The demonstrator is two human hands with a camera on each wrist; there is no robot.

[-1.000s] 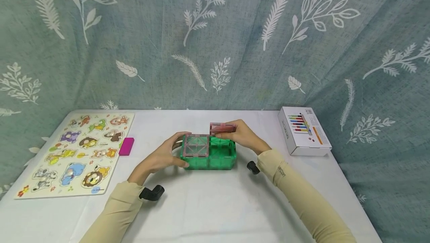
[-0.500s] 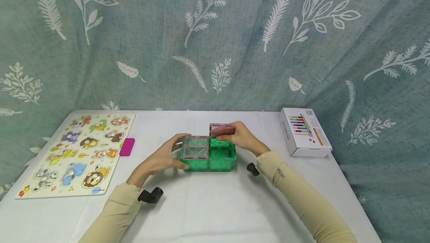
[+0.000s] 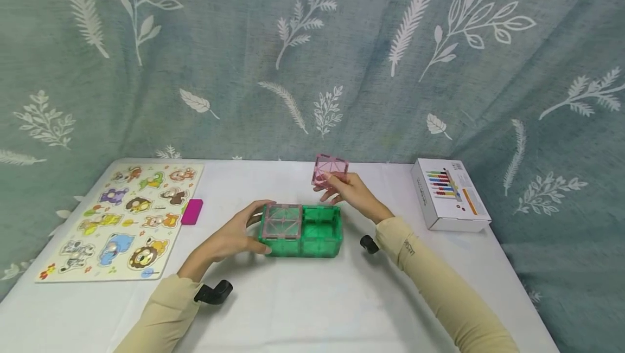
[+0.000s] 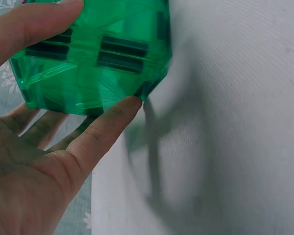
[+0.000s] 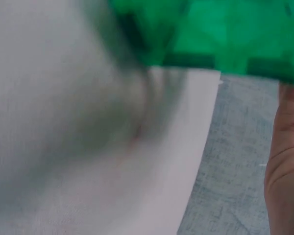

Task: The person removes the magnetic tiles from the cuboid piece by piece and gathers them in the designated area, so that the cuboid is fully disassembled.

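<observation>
A green see-through box of magnetic tiles (image 3: 319, 248) stands mid-table, with two sections side by side. One pink magnetic tile (image 3: 282, 221) covers its left section; the right section is uncovered on top. My left hand (image 3: 233, 238) grips the box's left end, thumb at the front and fingers behind; the left wrist view shows the thumb and fingers against the green wall (image 4: 88, 88). Behind the box, my right hand (image 3: 354, 194) pinches a second pink magnetic tile (image 3: 328, 167), held up and tilted, apart from the box. In the right wrist view that tile is hidden.
An animal puzzle board (image 3: 117, 217) lies at the left, a magenta block (image 3: 192, 211) beside its right edge. A white box with a printed picture (image 3: 451, 196) stands at the right rear. A patterned curtain (image 3: 273, 60) hangs behind the table.
My right hand has lifted the pink tile up and away from the box's right section, turning its face into view. My left hand keeps its grip on the box, which sits slightly nearer.
</observation>
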